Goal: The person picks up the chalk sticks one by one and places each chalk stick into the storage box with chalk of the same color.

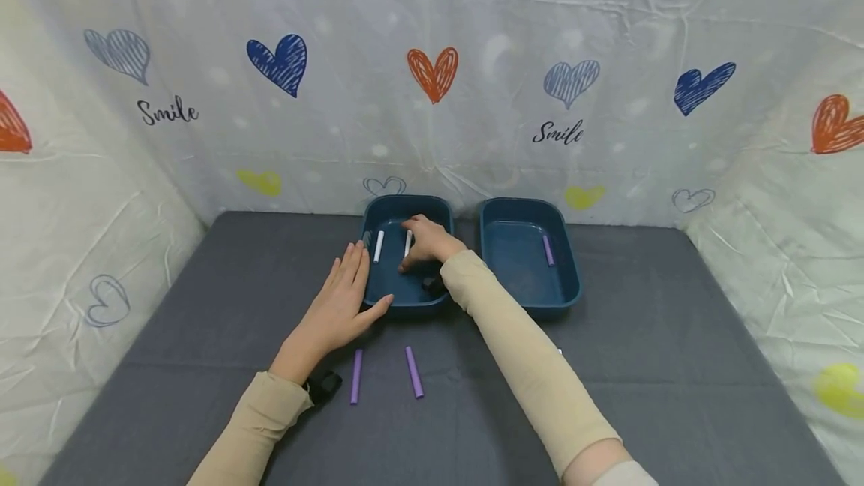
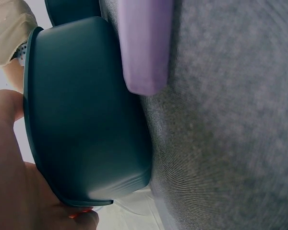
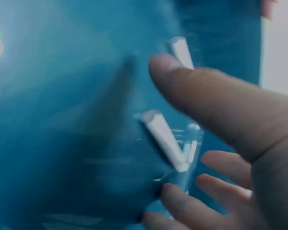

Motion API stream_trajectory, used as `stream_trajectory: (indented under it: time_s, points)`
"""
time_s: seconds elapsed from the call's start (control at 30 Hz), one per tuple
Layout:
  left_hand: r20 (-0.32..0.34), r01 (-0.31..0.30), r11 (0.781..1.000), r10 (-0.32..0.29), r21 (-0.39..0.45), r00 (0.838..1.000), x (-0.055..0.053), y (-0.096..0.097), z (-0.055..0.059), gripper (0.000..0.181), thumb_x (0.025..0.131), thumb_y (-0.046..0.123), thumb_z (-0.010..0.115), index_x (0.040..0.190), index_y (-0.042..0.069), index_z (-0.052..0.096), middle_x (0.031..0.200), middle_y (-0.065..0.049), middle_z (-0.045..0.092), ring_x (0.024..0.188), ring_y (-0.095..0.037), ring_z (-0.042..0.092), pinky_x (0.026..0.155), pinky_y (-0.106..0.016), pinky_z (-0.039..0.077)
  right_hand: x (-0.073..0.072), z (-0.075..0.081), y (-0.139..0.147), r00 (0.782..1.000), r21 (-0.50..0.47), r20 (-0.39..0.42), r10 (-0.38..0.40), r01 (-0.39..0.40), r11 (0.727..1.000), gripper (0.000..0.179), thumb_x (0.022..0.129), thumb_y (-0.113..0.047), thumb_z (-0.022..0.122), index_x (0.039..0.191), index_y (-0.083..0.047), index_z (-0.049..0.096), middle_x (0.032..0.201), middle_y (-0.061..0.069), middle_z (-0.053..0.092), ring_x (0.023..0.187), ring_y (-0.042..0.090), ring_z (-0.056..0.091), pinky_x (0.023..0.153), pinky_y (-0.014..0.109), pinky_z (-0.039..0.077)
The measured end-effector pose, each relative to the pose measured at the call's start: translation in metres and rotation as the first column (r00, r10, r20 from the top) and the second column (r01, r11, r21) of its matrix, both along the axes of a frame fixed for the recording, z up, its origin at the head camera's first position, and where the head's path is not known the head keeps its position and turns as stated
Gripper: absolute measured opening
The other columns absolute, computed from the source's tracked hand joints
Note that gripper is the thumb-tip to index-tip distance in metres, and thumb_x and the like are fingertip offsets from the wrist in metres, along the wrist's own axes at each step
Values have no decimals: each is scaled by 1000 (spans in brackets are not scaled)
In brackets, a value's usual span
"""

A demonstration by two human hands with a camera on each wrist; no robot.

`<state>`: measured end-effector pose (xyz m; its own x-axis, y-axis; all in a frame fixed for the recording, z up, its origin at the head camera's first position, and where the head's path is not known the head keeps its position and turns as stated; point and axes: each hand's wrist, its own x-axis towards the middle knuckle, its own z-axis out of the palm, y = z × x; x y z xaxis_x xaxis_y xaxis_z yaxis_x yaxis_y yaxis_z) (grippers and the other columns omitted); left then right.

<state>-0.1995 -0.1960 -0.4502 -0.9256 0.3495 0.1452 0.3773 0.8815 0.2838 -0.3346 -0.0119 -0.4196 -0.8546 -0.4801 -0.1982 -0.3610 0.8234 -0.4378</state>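
Note:
My left hand (image 1: 337,306) rests with straight fingers on the left rim of a dark blue tray (image 1: 394,287), its thumb over the near corner. Inside that tray my right hand (image 1: 429,240) reaches down, thumb and fingers spread around a white chalk stick (image 3: 165,139). The chalk lies on the tray floor, apart from the fingers in the right wrist view. A second white chalk stick (image 1: 379,246) lies to its left. Two purple chalk sticks (image 1: 356,377) lie on the table in front; one purple chalk (image 2: 146,48) looms close in the left wrist view.
A matching blue tray (image 1: 513,261) stands to the right, holding a purple chalk stick (image 1: 547,250). A small white tip (image 1: 559,351) shows beside my right sleeve, mostly hidden. The dark grey tablecloth (image 1: 648,336) meets a heart-printed curtain (image 1: 486,103) at the back.

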Motion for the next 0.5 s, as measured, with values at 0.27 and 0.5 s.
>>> stream_trajectory:
  time_s: [0.27, 0.5]
  points:
    - [-17, 6, 1000, -6, -9, 1000, -2, 0, -2, 95, 99, 60, 44, 155, -9, 11, 164, -23, 1, 151, -35, -2, 119, -56, 9, -4, 8, 9, 974, -238, 226, -6, 61, 969, 87, 87, -39, 75, 155, -6, 31, 164, 12, 19, 147, 30, 26, 113, 46, 34]
    - [4, 0, 1000, 0, -8, 1000, 0, 0, 1, 95, 99, 61, 44, 155, -8, 10, 164, -22, 0, 151, -34, -4, 120, -55, 8, 5, 21, 17, 984, -298, 176, -11, 64, 953, 74, 95, -39, 65, 154, -5, 34, 158, 14, 31, 141, 33, 36, 110, 48, 38]
